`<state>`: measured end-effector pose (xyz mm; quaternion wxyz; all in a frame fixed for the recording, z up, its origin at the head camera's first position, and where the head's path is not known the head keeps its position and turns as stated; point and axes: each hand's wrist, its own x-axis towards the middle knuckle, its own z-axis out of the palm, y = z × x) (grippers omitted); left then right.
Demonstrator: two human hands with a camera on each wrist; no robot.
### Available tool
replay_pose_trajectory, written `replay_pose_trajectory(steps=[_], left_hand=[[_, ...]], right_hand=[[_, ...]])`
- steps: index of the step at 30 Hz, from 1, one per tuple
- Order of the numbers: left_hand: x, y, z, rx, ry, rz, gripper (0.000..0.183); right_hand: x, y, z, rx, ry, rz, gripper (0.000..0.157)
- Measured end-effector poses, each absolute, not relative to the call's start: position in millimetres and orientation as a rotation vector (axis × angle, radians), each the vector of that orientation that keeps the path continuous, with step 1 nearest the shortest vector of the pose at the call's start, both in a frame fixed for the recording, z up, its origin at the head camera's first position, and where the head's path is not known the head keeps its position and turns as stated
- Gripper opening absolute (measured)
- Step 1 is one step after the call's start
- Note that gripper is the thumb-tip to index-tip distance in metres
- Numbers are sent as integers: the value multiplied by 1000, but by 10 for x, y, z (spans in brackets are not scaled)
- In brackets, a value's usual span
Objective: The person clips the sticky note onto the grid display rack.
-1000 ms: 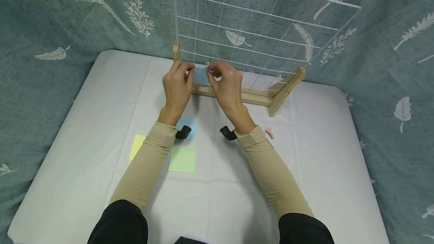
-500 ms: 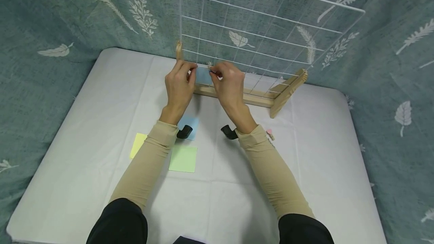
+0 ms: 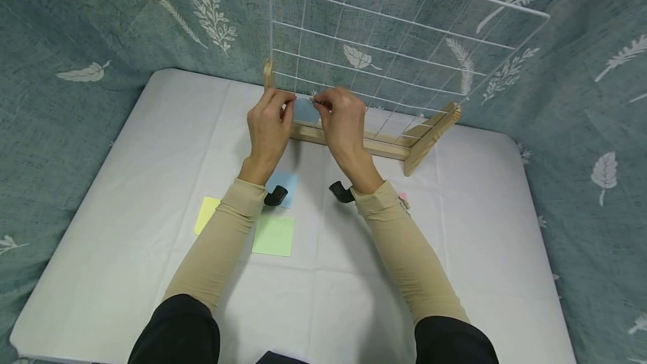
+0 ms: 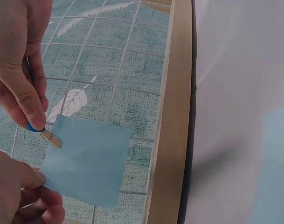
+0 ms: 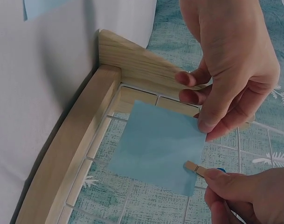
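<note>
A blue sticky note (image 4: pixel 88 161) lies against the lower left of a white wire grid (image 3: pixel 371 78). Thumb and fingers of my left hand (image 3: pixel 269 122) pinch one of its top corners. My right hand (image 3: pixel 346 125) pinches a small wooden clothespin (image 5: pixel 195 168) with a blue piece on its end. In both wrist views the clothespin's tip overlaps the note's top edge near the other corner. Whether it also bites a grid wire cannot be told. In the head view the fingers hide most of the clothespin.
The grid stands in a wooden base (image 3: pixel 386 148) at the back of the white table (image 3: pixel 364 285). On the table lie a green note (image 3: pixel 273 236), a yellow note (image 3: pixel 206 215) and another blue note (image 3: pixel 286 184). A pink-topped clothespin (image 3: pixel 404 201) sits near the right sleeve.
The head view has shifted slightly. My right hand with the clothespin has risen a little relative to the blue note; my left hand keeps its pinch on the corner.
</note>
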<state>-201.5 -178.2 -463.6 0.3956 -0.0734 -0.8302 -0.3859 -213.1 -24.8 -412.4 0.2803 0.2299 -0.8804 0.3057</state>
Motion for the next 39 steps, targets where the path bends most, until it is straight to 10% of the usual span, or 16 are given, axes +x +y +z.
replay_pose_trajectory(steps=[39], left_hand=[[-2002, -1772, -4636, -186, -2008, -1010, 15]], right_hand=[[-1988, -192, -4530, 663, -2245, 896, 50]])
